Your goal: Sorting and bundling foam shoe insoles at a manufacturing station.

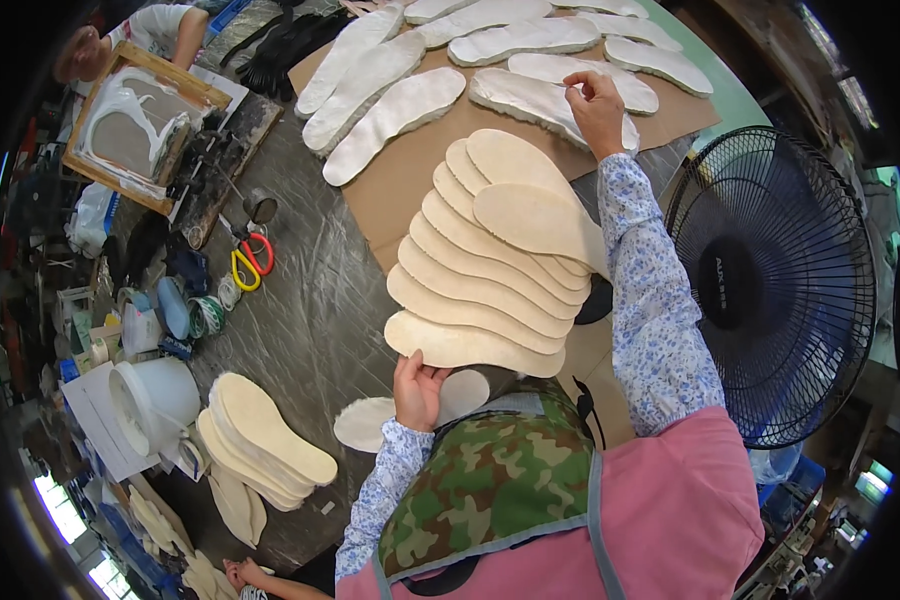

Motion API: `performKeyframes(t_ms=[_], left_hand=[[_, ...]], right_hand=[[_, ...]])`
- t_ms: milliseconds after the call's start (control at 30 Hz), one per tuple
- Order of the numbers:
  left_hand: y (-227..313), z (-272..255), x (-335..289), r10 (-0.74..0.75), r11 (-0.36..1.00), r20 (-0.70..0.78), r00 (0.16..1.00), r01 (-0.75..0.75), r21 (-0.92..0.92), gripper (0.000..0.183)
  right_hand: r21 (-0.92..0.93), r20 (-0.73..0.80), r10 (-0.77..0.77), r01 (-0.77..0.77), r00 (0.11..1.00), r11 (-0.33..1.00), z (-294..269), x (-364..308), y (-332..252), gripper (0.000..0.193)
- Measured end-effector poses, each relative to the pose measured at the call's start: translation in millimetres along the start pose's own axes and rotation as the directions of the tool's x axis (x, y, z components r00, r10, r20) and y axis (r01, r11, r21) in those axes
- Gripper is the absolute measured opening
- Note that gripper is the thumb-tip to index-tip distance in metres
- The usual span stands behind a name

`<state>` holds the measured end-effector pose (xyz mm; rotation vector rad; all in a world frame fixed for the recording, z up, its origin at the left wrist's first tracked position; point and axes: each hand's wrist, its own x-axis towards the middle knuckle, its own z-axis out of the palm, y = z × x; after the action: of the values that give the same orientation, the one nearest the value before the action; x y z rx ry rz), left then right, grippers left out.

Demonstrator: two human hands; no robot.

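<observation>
A fan of overlapping cream insoles [480, 262] lies in front of me, toes to the left. At its near end, my left hand [418, 392] has its fingertips pinching the toe of the nearest cream insole [470, 343]. My right hand [596, 103] reaches to the far side, thumb and finger pressed together over a white fleecy insole [530, 100]. What sits in that pinch is too small to name. More white insoles [395, 125] lie spread on a brown cardboard sheet [370, 215]. Two fluffy-edged white pieces [364, 424] rest beside my left wrist.
A black fan [770, 285] stands close at my right arm. On the left are scissors [251, 258], a white bucket [155, 405], a stack of cream insoles [270, 435] and a wooden-framed screen [135, 128]. A person [160, 30] is at the far left; another person's hand [245, 573] shows low left.
</observation>
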<state>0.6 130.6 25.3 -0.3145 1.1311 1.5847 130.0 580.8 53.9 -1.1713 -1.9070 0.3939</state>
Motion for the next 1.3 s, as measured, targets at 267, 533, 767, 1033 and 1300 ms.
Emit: performKeyframes(t_ms=[267,533,767,1033,1300], left_hand=[[9.5,13.1,6.9,0.06,0.998,0.028,0.998,-0.06,-0.015,0.036],[30.4,34.9,2.9,0.185,0.977,0.104,0.977,-0.194,0.087,0.042],[69.5,44.6,-14.6,0.299,0.953,-0.031,0.954,-0.297,0.053,0.041],[115.5,6.7,-72.1,0.446,0.895,-0.066,0.893,-0.442,0.065,0.041],[109.6,-23.3,-118.0,0.495,0.86,-0.129,0.859,-0.505,-0.065,0.041]], right_hand=[[-0.216,0.649,0.312,-0.226,0.693,0.95,-15.5,-66.1,-17.0,0.081],[0.01,0.663,0.445,-0.601,0.602,0.799,-22.2,-76.0,-20.7,0.049],[0.133,0.565,0.444,-0.608,0.695,0.783,-4.1,-83.7,-9.6,0.044],[-0.193,0.352,-0.032,0.106,0.935,0.975,20.7,-58.0,-7.0,0.046],[0.391,0.326,-0.343,0.205,0.881,0.897,-20.2,-136.9,-164.7,0.048]])
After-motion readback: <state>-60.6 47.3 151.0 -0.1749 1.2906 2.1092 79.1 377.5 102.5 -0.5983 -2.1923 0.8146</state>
